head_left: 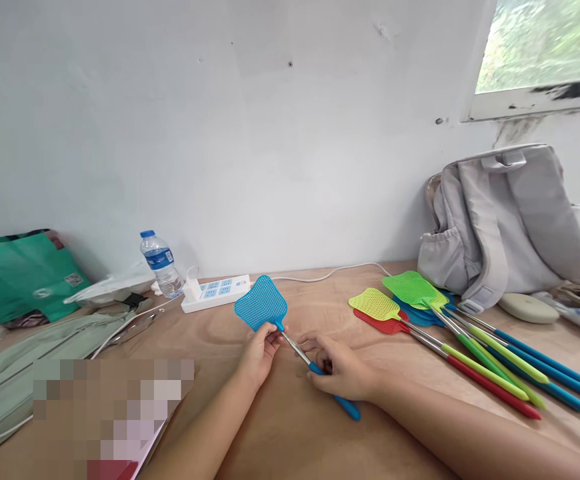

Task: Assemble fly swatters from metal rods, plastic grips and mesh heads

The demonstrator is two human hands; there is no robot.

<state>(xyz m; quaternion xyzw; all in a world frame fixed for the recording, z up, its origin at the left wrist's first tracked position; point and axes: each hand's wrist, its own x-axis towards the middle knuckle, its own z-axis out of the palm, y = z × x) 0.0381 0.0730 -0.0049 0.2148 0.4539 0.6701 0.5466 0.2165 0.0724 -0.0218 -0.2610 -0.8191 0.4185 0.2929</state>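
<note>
I hold a blue fly swatter [261,305] just over the wooden table [280,433]. My left hand [259,352] pinches the base of its mesh head, where the metal rod begins. My right hand [337,370] is closed around the blue handle, and the handle's end sticks out below my palm. The thin telescopic rod runs between the two hands.
A pile of several fly swatters [435,320] in green, yellow, red and blue lies to the right. Behind them leans a grey backpack [505,227]. A white power strip [215,292], a water bottle [160,263], a green bag [20,277] and grey cloth [30,360] sit at the left.
</note>
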